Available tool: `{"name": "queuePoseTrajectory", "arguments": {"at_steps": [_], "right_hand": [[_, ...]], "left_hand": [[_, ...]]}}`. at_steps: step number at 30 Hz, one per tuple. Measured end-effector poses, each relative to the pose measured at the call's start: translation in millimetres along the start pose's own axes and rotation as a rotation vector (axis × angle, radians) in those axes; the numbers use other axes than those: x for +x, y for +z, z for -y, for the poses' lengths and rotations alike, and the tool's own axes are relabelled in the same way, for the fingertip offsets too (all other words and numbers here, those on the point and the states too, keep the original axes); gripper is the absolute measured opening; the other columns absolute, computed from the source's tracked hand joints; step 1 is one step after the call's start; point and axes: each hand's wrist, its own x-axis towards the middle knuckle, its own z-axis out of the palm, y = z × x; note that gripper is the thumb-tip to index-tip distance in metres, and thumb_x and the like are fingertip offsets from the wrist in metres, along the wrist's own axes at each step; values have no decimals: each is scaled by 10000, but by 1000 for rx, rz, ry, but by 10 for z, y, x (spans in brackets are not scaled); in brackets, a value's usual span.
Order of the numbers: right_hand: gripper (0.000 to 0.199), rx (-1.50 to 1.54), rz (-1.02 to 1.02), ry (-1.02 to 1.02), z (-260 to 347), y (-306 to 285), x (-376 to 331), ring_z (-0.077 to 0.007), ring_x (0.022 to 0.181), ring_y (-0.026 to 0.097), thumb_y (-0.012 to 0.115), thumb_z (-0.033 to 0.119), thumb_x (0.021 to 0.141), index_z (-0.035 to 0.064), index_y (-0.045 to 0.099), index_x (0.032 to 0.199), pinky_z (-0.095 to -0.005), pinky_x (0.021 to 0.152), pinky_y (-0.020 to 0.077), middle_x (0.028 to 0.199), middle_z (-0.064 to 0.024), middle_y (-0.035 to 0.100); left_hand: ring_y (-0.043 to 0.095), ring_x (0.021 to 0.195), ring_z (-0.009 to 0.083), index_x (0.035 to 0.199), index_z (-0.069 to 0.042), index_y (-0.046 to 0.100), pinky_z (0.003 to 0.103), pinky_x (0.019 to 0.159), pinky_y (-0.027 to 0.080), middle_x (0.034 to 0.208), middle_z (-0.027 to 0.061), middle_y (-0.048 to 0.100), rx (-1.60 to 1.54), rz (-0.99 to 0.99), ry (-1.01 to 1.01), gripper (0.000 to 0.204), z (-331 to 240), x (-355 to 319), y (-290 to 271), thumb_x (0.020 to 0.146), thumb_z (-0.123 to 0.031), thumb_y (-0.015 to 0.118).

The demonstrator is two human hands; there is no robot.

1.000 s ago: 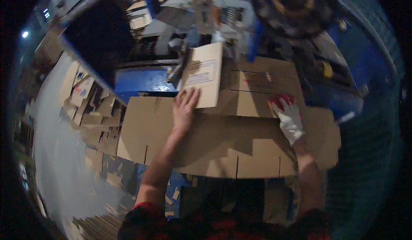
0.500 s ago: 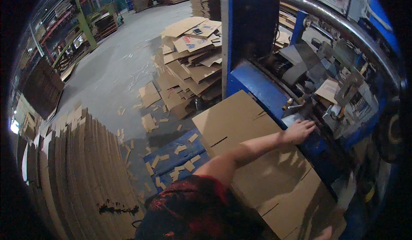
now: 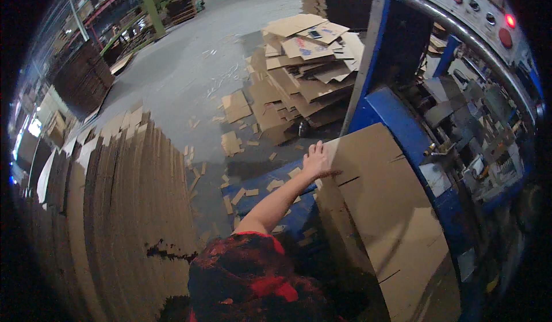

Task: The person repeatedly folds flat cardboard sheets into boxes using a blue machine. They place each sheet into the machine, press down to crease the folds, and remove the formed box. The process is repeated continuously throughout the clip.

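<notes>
My left hand [image 3: 317,159] is stretched out and lies with spread fingers on the far left corner of a stack of flat brown cardboard sheets [image 3: 391,212]. The stack rests on the feed bed of a blue machine [image 3: 388,112] to my right. The top sheet has cut slots along its edges. My bare forearm runs back to a red and black sleeve [image 3: 253,264] at the bottom of the picture. My right hand is out of the picture.
A tall row of upright cardboard sheets [image 3: 121,207] fills the left. A loose pile of flattened boxes [image 3: 305,63] lies on the grey floor ahead. Cardboard scraps litter a blue platform [image 3: 259,192] below my arm. A control panel with coloured buttons [image 3: 477,5] tops the machine.
The view has swung left, away from the machine. My left hand has slid from the middle of the sheet to its far left corner. The gloved right hand has dropped out of view.
</notes>
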Motion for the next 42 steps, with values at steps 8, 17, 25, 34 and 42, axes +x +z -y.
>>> {"name": "queuePoseTrajectory", "arguments": {"at_steps": [8,17,25,34,42], "right_hand": [[549,555,698,499,183,-229,510,-337,1230,392,470,418,904,126,326,1346,-466,987,380,1362,-113,366],[359,1081,504,1490,177,-346,463,-266,1109,490,530,235,894,16,534,1178,-407,931,433,1224,-131,507],[429,1174,-382,1999,155,-243,724,-209,1041,541,613,-16,793,26,533,1213,-362,896,471,1140,-78,570],[454,1573,29,1939,-252,-503,643,-216,1137,517,632,47,819,7,527,1258,-400,1011,396,1197,-97,580],[717,964,1014,274,435,-1138,1767,-396,1318,332,717,181,728,62,423,1371,-533,1050,308,1442,-206,337]], "left_hand": [[350,1248,321,1275,2,403,543,946,400,1282,137,407,-75,155,-174,976,-66,87,-301,561,-519,817],[612,775,214,945,-21,625,341,674,495,858,97,622,-602,86,-33,466,309,497,-418,629,-317,798],[533,1116,261,1366,-39,391,377,921,473,1256,137,534,-1850,485,-232,485,27,433,156,920,-104,569],[530,1125,319,1317,-40,450,424,904,485,1245,148,535,-1170,490,154,468,41,123,-576,881,-99,609],[357,1332,365,1389,-100,414,489,1082,285,1446,136,388,-399,221,1102,591,-968,-960,-256,818,5,524]]}}
